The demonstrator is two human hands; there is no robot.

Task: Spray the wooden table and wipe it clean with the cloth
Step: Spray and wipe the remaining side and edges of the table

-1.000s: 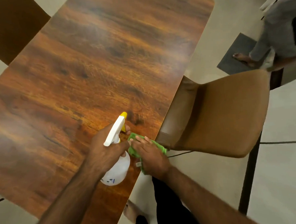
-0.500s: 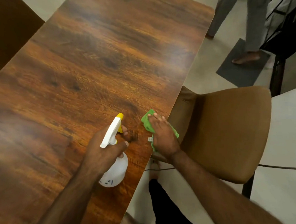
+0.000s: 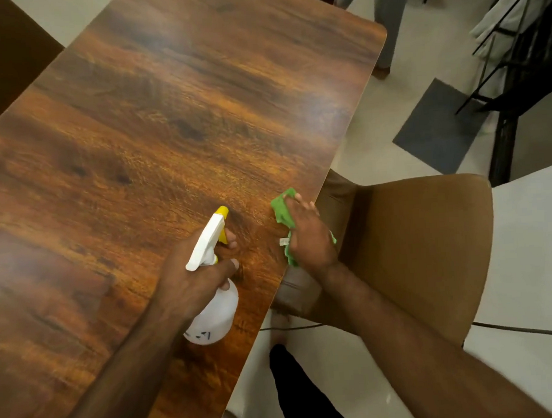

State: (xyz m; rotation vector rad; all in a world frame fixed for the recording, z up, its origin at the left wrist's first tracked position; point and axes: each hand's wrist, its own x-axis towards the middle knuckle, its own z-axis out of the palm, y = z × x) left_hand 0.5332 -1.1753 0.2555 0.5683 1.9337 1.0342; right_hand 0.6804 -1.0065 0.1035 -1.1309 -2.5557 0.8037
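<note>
A long wooden table (image 3: 174,124) with dark grain fills the left and middle of the view. My left hand (image 3: 195,277) grips a white spray bottle (image 3: 215,317) with a yellow nozzle, held over the table near its right edge, nozzle pointing away from me. My right hand (image 3: 311,239) presses a green cloth (image 3: 283,211) flat onto the table right at its right edge; most of the cloth is hidden under my palm.
A tan padded chair (image 3: 414,249) stands tucked against the table's right edge beside my right hand. A dark mat (image 3: 436,127) lies on the pale floor beyond it. Another person's legs (image 3: 386,21) stand past the far corner. A black metal rack (image 3: 516,52) is at upper right.
My right hand has slid the green cloth away from me along the table's right edge, apart from the bottle. My left hand holds the bottle in about the same spot.
</note>
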